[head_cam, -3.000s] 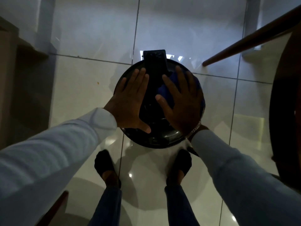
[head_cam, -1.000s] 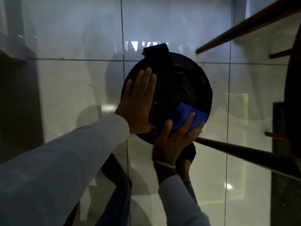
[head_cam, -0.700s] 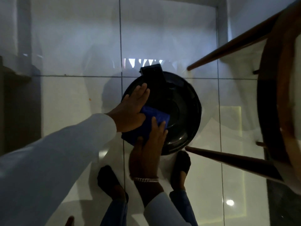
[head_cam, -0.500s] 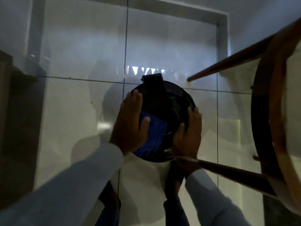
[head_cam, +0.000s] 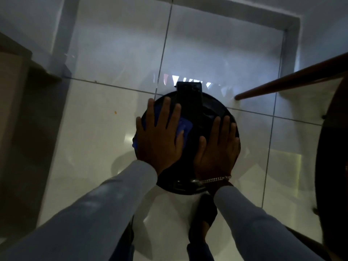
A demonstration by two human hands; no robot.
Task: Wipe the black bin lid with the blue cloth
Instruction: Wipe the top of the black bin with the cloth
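The round black bin lid (head_cam: 194, 136) stands on the tiled floor below me, its hinge block (head_cam: 189, 95) at the far side. My left hand (head_cam: 160, 140) lies flat on the lid's left half with fingers spread, pressing the blue cloth (head_cam: 185, 126) under it. Only the cloth's right edge and a bit at the left rim show; the rest is hidden by the hand. My right hand (head_cam: 216, 147) rests flat on the lid's right half, with no cloth under it and a bracelet on the wrist.
A wooden stool stands on the right: a slanted leg (head_cam: 282, 83) reaches toward the bin, and the dark round seat (head_cam: 331, 147) fills the right edge. Wooden furniture (head_cam: 11, 91) is at the left. My foot in a dark sock (head_cam: 205, 213) is just below the bin.
The blue cloth went from my right hand to my left. The left hand has slid it up the lid's left side. The right hand settled on the right half.
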